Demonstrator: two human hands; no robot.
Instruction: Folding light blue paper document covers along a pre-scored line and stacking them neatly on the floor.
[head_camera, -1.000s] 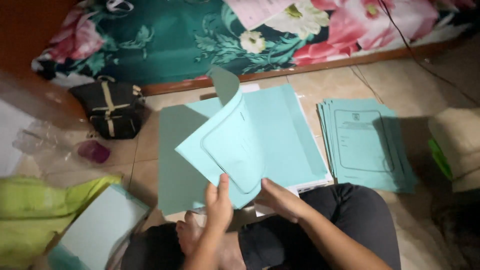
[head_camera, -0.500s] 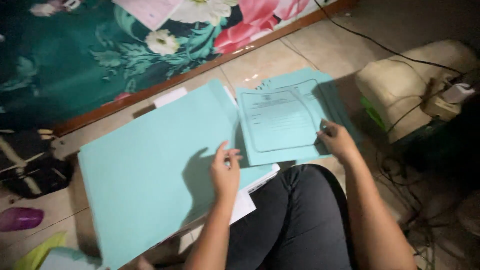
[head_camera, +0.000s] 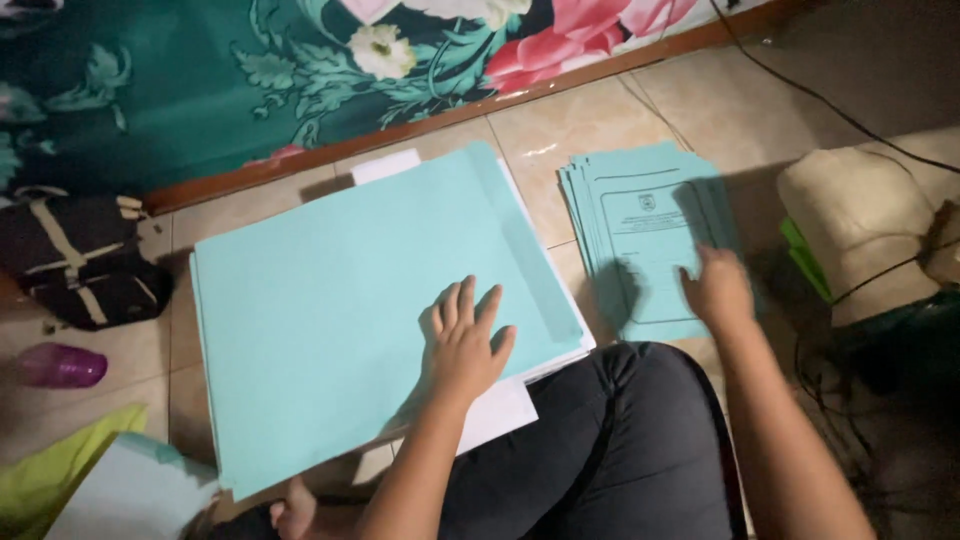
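Your left hand (head_camera: 467, 340): laid flat, palm down, fingers spread and unclenched, on the big light-blue folder (head_camera: 370, 310); it presses on the sheet and grasps nothing.

Your right hand (head_camera: 715, 290): resting on the lower right part of the stack of printed light-blue covers (head_camera: 640, 235); fingers bent down onto the top sheet; whether they pinch a sheet or only touch it, you cannot tell.

Big light-blue folder: lying flat on the tiled floor (head_camera: 590, 120) directly in front of your knees, its long flap folded along the right edge; white paper sheets (head_camera: 500, 415) show from under its near and far corners.

Stack of printed light-blue covers: on the floor just beside the folder, to its right, slightly fanned; the top sheet carries a framed printed form.

Your dark trousers (head_camera: 620, 460): 1 knee reaches up between the 2 piles.

Other items: floral green-and-pink fabric (head_camera: 300, 70) along the far edge above a wooden rail; dark bag with pale straps (head_camera: 80, 255) at the left, near the folder; purple bottle-like object (head_camera: 60, 365) below the bag; yellow-green cloth (head_camera: 60, 475) and another pale-blue sheet (head_camera: 135, 495) at the lower left; beige rounded cushion-like object (head_camera: 860, 215) at the right, with a green item (head_camera: 805, 260) tucked beside it; black cable (head_camera: 810, 95) running across the floor at the upper right.
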